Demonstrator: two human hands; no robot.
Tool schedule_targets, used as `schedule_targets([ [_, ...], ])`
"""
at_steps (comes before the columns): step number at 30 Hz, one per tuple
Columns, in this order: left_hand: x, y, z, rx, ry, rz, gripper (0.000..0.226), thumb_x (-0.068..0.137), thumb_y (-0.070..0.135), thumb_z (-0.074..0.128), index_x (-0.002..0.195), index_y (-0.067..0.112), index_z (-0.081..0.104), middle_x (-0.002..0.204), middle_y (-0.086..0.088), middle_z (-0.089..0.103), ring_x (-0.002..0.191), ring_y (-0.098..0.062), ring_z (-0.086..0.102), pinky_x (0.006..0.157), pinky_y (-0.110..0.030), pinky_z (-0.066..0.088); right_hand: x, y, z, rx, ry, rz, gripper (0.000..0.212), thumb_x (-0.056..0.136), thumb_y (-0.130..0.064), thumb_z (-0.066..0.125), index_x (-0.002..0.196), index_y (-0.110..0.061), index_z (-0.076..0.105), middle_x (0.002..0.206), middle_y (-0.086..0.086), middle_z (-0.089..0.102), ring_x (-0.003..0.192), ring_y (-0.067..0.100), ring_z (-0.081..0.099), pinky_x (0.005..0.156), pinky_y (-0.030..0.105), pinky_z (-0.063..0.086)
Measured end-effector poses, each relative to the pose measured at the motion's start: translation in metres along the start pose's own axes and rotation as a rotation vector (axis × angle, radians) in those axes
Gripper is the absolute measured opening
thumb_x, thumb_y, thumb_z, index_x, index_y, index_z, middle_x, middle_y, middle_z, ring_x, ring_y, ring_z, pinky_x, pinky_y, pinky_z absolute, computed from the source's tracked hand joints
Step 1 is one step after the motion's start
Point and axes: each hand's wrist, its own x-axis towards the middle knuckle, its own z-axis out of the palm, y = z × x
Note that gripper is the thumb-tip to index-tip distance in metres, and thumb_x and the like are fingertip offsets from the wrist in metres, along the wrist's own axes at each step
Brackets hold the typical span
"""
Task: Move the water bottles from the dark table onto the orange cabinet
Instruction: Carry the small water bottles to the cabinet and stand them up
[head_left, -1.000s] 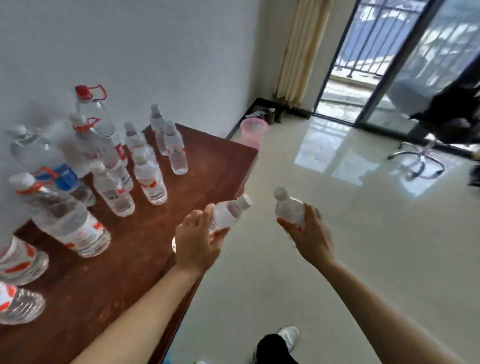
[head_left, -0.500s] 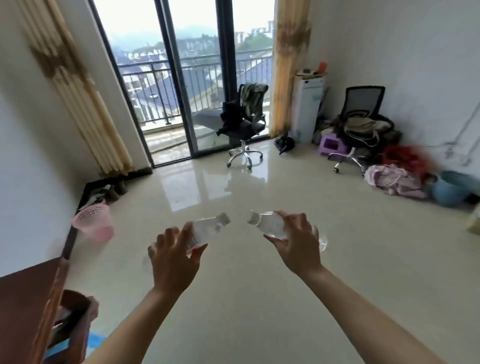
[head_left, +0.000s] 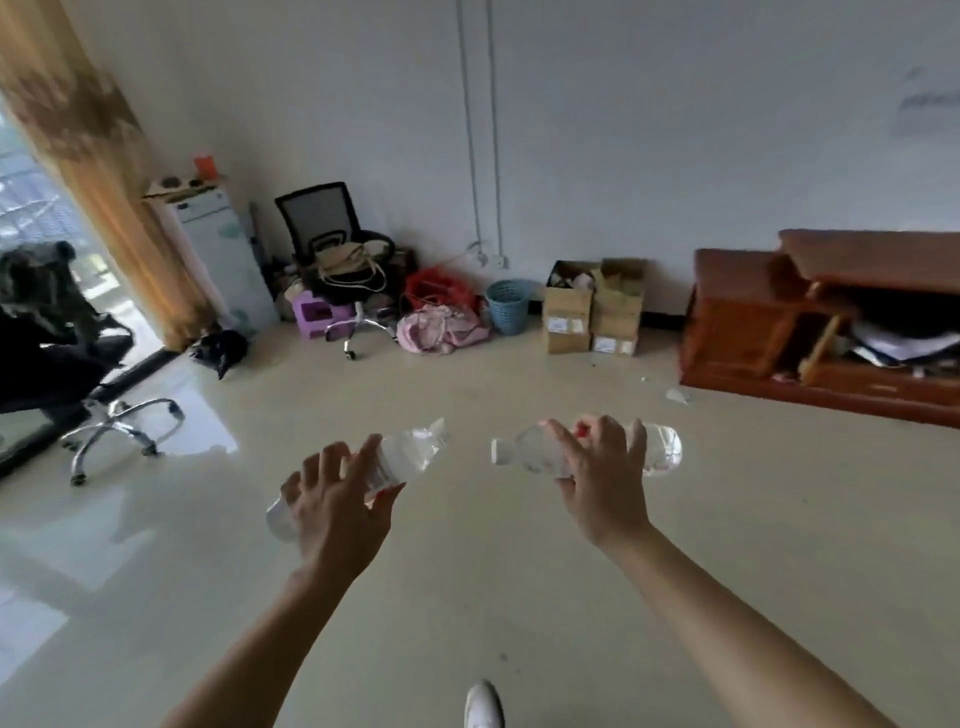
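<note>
While both lie sideways in mid-air over the glossy cream floor (head_left: 519, 597), the two small clear plastic bottles point their white caps toward each other, apart. The left hand (head_left: 337, 499) has its fingers curled round the middle of the left bottle (head_left: 410, 454), and the right hand (head_left: 602, 483) wraps spread fingers over the red-printed label of the right bottle (head_left: 524, 452). Ahead to the right stands the orange cabinet (head_left: 737, 312) against the white wall – reddish wood, stepped top, open shelves holding papers – with open floor and a pale scrap (head_left: 678, 395) before it. Cardboard boxes (head_left: 569, 312), a blue slatted basket (head_left: 508, 306), pink cloth (head_left: 441, 327) and a mesh-backed chair (head_left: 317, 218) line the wall.
</note>
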Motion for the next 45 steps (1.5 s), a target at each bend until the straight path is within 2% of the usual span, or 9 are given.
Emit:
schedule_targets([
  [4, 0.085, 0.088, 0.096, -0.085, -0.062, 0.195, 0.060, 0.074, 0.050, 0.070, 0.127, 0.026, 0.059, 0.107, -0.007, 0.057, 0.098, -0.034, 0.051, 0.083, -0.049, 0.037, 0.024, 0.115, -0.008, -0.141, -0.012, 0.154, 0.074, 0.066, -0.017, 0.089, 0.134, -0.027, 0.062, 0.118, 0.010, 0.051, 0.115, 0.034, 0.055, 0.109, 0.074, 0.027],
  [8, 0.170, 0.182, 0.176, -0.188, -0.094, 0.298, 0.065, 0.070, 0.041, 0.086, 0.126, 0.027, 0.057, 0.108, -0.007, 0.057, 0.098, -0.035, 0.053, 0.084, -0.050, 0.041, 0.065, 0.219, -0.023, -0.276, -0.009, 0.263, 0.080, 0.054, -0.010, 0.093, 0.127, -0.027, 0.066, 0.114, 0.008, 0.049, 0.108, 0.031, 0.055, 0.108, 0.070, 0.027],
  [14, 0.282, 0.346, 0.255, -0.308, -0.143, 0.528, 0.067, 0.069, 0.038, 0.087, 0.125, 0.030, 0.052, 0.109, -0.008, 0.057, 0.100, -0.035, 0.055, 0.086, -0.055, 0.044, 0.116, 0.359, -0.071, -0.462, 0.043, 0.389, 0.081, 0.049, -0.011, 0.097, 0.124, -0.023, 0.068, 0.111, 0.010, 0.052, 0.107, 0.034, 0.057, 0.107, 0.073, 0.028],
  [17, 0.317, 0.424, 0.294, -0.318, -0.183, 0.627, 0.067, 0.070, 0.041, 0.086, 0.127, 0.030, 0.054, 0.111, -0.009, 0.056, 0.103, -0.034, 0.053, 0.086, -0.056, 0.046, 0.122, 0.422, -0.086, -0.531, 0.064, 0.471, 0.079, 0.051, -0.017, 0.096, 0.125, -0.023, 0.068, 0.112, 0.010, 0.052, 0.108, 0.034, 0.058, 0.106, 0.072, 0.029],
  [21, 0.354, 0.530, 0.354, -0.322, -0.212, 0.739, 0.067, 0.071, 0.044, 0.084, 0.129, 0.030, 0.053, 0.114, -0.009, 0.057, 0.107, -0.034, 0.052, 0.088, -0.059, 0.046, 0.132, 0.519, -0.091, -0.574, 0.123, 0.537, 0.078, 0.051, -0.013, 0.094, 0.123, -0.025, 0.067, 0.112, 0.008, 0.050, 0.110, 0.034, 0.057, 0.108, 0.071, 0.026],
  [28, 0.423, 0.717, 0.448, -0.311, -0.221, 0.773, 0.068, 0.071, 0.038, 0.085, 0.129, 0.032, 0.049, 0.118, -0.010, 0.058, 0.109, -0.036, 0.052, 0.090, -0.059, 0.043, 0.177, 0.726, -0.102, -0.550, 0.100, 0.686, 0.086, 0.051, -0.012, 0.097, 0.128, -0.028, 0.063, 0.115, 0.010, 0.055, 0.110, 0.034, 0.058, 0.104, 0.073, 0.035],
  [33, 0.486, 0.822, 0.488, -0.308, -0.174, 0.749, 0.071, 0.065, 0.030, 0.089, 0.127, 0.030, 0.055, 0.118, -0.010, 0.057, 0.109, -0.036, 0.049, 0.087, -0.061, 0.044, 0.230, 0.853, -0.127, -0.566, 0.073, 0.680, 0.082, 0.058, -0.015, 0.093, 0.133, -0.029, 0.062, 0.122, 0.010, 0.054, 0.116, 0.034, 0.055, 0.108, 0.070, 0.032],
  [40, 0.563, 0.917, 0.574, -0.349, -0.166, 0.683, 0.071, 0.065, 0.026, 0.088, 0.126, 0.028, 0.052, 0.116, -0.013, 0.056, 0.105, -0.040, 0.051, 0.087, -0.063, 0.042, 0.313, 0.993, -0.120, -0.570, 0.104, 0.588, 0.074, 0.062, -0.009, 0.089, 0.128, -0.030, 0.063, 0.118, 0.008, 0.052, 0.113, 0.034, 0.055, 0.108, 0.072, 0.030],
  [45, 0.632, 0.985, 0.661, -0.367, -0.227, 0.622, 0.067, 0.069, 0.028, 0.087, 0.128, 0.028, 0.054, 0.119, -0.013, 0.056, 0.107, -0.041, 0.051, 0.087, -0.064, 0.041, 0.382, 1.096, -0.093, -0.596, 0.041, 0.578, 0.081, 0.056, -0.011, 0.095, 0.128, -0.030, 0.063, 0.118, 0.009, 0.053, 0.113, 0.034, 0.056, 0.107, 0.072, 0.031],
])
